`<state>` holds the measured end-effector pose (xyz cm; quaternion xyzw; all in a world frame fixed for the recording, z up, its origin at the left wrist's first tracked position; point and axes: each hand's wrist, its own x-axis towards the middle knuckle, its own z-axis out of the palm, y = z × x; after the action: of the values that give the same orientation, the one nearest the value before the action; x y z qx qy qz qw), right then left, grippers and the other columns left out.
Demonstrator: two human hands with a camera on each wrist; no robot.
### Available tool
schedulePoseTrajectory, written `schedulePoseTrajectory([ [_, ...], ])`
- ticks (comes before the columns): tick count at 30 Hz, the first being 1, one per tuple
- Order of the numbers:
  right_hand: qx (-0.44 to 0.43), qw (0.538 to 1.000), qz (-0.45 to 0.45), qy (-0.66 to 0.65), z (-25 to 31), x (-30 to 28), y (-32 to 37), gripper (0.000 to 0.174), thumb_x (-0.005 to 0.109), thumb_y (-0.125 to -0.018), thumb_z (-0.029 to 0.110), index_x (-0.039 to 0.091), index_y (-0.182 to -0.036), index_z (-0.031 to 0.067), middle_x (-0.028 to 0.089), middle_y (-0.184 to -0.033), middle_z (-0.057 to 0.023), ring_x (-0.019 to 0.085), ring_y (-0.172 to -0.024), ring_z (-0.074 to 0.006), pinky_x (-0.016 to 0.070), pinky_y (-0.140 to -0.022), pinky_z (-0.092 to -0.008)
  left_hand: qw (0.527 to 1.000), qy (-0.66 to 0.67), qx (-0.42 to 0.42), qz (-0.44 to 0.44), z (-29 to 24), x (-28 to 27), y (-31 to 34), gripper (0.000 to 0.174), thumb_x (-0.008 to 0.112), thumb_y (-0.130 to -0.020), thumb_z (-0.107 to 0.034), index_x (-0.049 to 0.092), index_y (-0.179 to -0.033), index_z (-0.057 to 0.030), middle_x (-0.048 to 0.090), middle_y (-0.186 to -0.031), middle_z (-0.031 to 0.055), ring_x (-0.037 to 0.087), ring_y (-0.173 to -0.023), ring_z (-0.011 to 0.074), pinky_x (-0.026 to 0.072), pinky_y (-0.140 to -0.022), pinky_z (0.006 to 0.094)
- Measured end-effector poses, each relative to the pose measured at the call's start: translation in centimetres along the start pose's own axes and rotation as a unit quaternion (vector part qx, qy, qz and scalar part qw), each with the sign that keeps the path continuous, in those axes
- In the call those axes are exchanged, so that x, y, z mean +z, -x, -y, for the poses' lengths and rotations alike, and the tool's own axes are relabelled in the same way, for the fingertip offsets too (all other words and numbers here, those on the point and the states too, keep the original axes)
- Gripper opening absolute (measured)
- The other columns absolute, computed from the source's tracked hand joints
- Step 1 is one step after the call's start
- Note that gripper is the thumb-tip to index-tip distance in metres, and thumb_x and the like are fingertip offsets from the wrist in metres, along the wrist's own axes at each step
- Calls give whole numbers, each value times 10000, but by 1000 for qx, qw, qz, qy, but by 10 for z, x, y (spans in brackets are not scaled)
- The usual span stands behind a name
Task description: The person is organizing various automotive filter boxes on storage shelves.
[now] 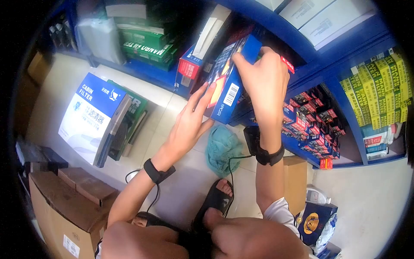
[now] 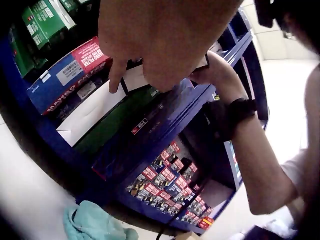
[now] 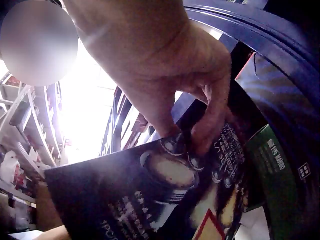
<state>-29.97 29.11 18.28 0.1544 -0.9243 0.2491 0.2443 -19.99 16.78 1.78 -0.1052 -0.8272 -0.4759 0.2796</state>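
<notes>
In the head view my right hand (image 1: pixel 267 77) grips a blue filter box (image 1: pixel 225 108) by its upper edge, tilted in front of the shelf. The right wrist view shows the thumb and fingers of that right hand (image 3: pixel 195 95) pinching the edge of the printed box (image 3: pixel 125 195). My left hand (image 1: pixel 183 123) reaches to the box's lower left side, fingers fairly straight with the tips against it. Seen from the left wrist, the left hand (image 2: pixel 160 40) hides most of that box. Behind it stand a red-and-blue filter box (image 1: pixel 188 71) and a white-sided box (image 2: pixel 92 110) on the shelf.
Left on the floor, a white-and-blue cabin filter box (image 1: pixel 92 114) lies over a green box (image 1: pixel 137 103). A teal cloth (image 1: pixel 223 149) lies near my feet. Small red-and-blue boxes (image 1: pixel 308 125) and yellow-green boxes (image 1: pixel 379 90) fill shelves to the right. A cardboard box (image 1: pixel 64 207) stands lower left.
</notes>
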Motion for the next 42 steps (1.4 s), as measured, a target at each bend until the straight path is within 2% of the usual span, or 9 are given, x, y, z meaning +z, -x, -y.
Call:
schedulePoseTrajectory([
  [5,39,991,72,-109,-10,2,18,750,766,-976,548,693,-1282,-132,798,-928,-253,808,-849,-401,618,-788,-464,993,99,-33,-52,-10,11,-21,934,813,-882,-17,360,-1695,-105,532,-1587,261,592,-1366,496,549,-1096,512],
  [11,-45,978,67,-195,-14,2,54,706,889,-912,393,663,-1420,-42,789,-1024,-169,758,-748,-174,590,-696,-313,996,67,15,-52,-16,11,-55,918,786,-858,39,390,-1675,-97,595,-1498,282,623,-1296,512,572,-1027,509],
  [15,14,994,-10,-105,-20,15,38,598,918,-862,387,733,-1284,6,808,-822,-143,798,-689,-272,602,-677,-347,996,81,-2,-41,-15,16,-74,849,817,-852,13,478,-1620,-113,652,-1389,244,683,-1217,473,608,-959,493],
  [16,-16,994,-43,-103,-23,22,31,579,873,-876,417,694,-1204,-25,764,-736,-195,766,-677,-414,612,-643,-498,992,111,-36,-42,-8,17,-77,796,836,-862,-14,512,-1585,-87,655,-1391,235,703,-1216,429,621,-941,469],
  [22,-19,993,-84,-79,-28,36,14,448,852,-894,378,642,-999,-2,738,-698,-221,764,-662,-420,606,-611,-498,949,234,-206,-37,22,31,-76,522,828,-975,-136,651,-1450,-9,791,-1169,162,779,-951,194,611,-919,321],
  [29,0,986,-150,-79,-27,31,-3,442,837,-926,358,615,-1008,-15,731,-703,-236,752,-658,-450,597,-614,-517,972,165,-151,-71,5,35,-106,458,789,-1010,-191,698,-1426,-21,783,-1084,168,735,-923,170,583,-884,331],
  [37,-29,976,-196,-87,-27,33,-12,459,848,-924,358,588,-999,-12,715,-657,-198,751,-640,-424,593,-599,-514,964,236,-65,-105,24,53,-124,526,788,-1006,-195,665,-1488,-26,772,-1156,217,757,-1033,226,592,-919,355],
  [39,18,974,-210,-87,-25,32,-15,552,926,-837,362,717,-1074,-90,724,-643,-115,753,-615,-255,576,-652,-363,968,220,-70,-98,18,51,-126,531,789,-1005,-190,661,-1493,-24,766,-1157,213,759,-1032,231,594,-923,356],
  [42,10,973,-224,-49,-28,33,-18,551,936,-820,375,735,-1031,-93,740,-657,-114,753,-610,-246,579,-660,-366,971,211,-70,-87,16,53,-131,543,796,-995,-177,656,-1493,-13,754,-1152,207,761,-1025,240,600,-926,360],
])
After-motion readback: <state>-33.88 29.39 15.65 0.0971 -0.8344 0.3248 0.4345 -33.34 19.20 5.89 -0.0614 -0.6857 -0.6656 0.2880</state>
